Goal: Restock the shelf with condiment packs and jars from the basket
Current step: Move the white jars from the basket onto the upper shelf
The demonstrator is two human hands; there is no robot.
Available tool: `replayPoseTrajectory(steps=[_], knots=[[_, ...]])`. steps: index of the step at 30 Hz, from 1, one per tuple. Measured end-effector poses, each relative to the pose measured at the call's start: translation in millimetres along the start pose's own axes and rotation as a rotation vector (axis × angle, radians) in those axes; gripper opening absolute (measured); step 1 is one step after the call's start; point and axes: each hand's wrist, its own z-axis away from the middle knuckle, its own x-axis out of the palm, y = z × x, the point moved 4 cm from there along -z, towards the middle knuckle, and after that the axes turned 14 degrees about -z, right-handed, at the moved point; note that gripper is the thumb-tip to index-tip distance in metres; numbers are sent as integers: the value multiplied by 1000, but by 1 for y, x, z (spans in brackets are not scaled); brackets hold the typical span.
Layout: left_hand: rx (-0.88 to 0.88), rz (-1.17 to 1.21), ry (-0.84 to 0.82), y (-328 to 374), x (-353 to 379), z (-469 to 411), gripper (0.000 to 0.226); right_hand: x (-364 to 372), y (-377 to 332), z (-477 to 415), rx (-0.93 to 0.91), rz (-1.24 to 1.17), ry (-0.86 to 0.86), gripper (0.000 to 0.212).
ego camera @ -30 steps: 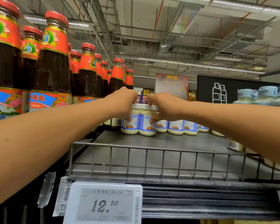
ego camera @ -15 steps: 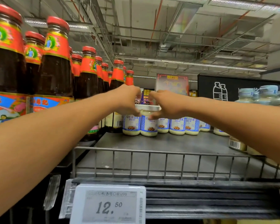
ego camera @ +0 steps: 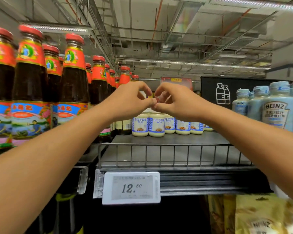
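Two white salad-dressing jars with blue-and-white labels (ego camera: pixel 139 125) (ego camera: pixel 156 125) stand side by side at the back of the dark shelf (ego camera: pixel 159 139), at the left end of a row of the same jars. My left hand (ego camera: pixel 130 100) and my right hand (ego camera: pixel 174 102) hover just above them. Both hands have loosely curled fingers, their fingertips nearly meet, and neither holds anything. The jar lids are hidden behind my hands. No basket is in view.
Tall dark sauce bottles with red caps (ego camera: pixel 73 81) crowd the left. Pale blue Heinz bottles (ego camera: pixel 276 112) stand at the right. A wire rail (ego camera: pixel 159 155) fronts the shelf above a 12.50 price tag (ego camera: pixel 131 188). Yellow Heinz packs (ego camera: pixel 260 217) lie below right.
Both hands let go of the two jars' lids and rose above them. The jars stay standing on the shelf.
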Motion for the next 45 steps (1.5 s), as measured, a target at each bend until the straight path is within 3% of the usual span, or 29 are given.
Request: replayPoseTrajectory(steps=[7,10,20,23,28,35,45], knots=[[-37,101,136,16,-21,50,18,4,-18,29,-39,-293,91,27],[-113,179,209,20,-32,78,20,9,-26,41,-106,-433,117,16],[-380,211,394,32,-58,190,15,38,-71,93,-332,-833,106,10],[-469,159,422,34,-69,236,25,69,-97,110,-348,-966,28,12],[-660,81,443,28,-93,326,12,137,-150,146,-320,-1185,-158,10],[-942,1,515,25,-131,473,13,238,-246,216,-284,-1417,-452,15],[-1313,2,610,22,-166,670,14,370,-374,324,-180,-1541,-862,19]])
